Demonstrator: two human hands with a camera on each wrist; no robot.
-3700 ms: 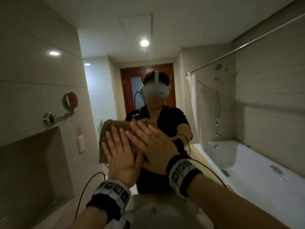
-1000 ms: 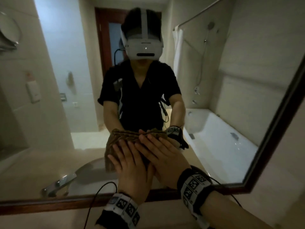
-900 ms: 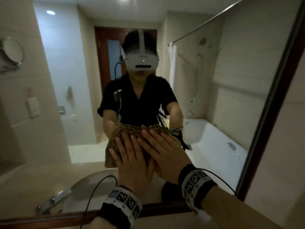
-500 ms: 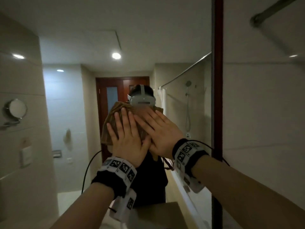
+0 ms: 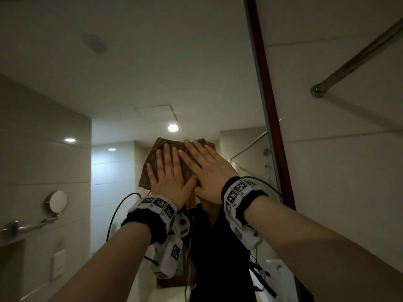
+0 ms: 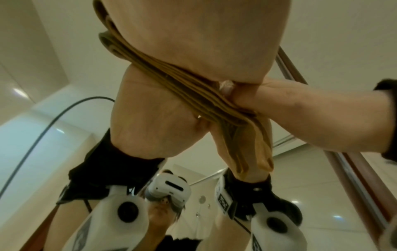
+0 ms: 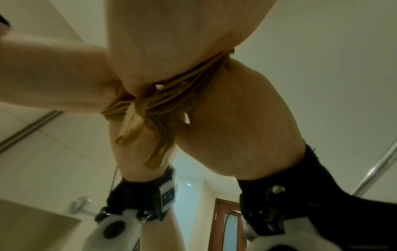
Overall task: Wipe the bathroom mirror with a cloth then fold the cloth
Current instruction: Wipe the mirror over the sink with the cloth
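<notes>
A folded brown cloth (image 5: 144,177) lies flat against the mirror glass (image 5: 130,83), high up and near the mirror's right side. My left hand (image 5: 169,171) presses it with straight, spread fingers. My right hand (image 5: 205,168) presses beside it, fingers straight, overlapping the left hand's thumb side. In the left wrist view the cloth (image 6: 171,84) shows as stacked folds squeezed between the left palm (image 6: 204,34) and the glass. In the right wrist view the cloth (image 7: 171,95) bunches under the right palm (image 7: 171,25). Most of the cloth is hidden by the hands.
The mirror's dark wooden frame (image 5: 268,105) runs upright just right of my hands. Beyond it are a tiled wall (image 5: 349,171) and a metal curtain rod (image 5: 359,51). The glass reflects a person in black, ceiling lights and a round wall mirror (image 5: 57,200).
Both hands slid the cloth from the mirror's lower edge up to its upper part, close to the right frame. The head view tilted upward with them.
</notes>
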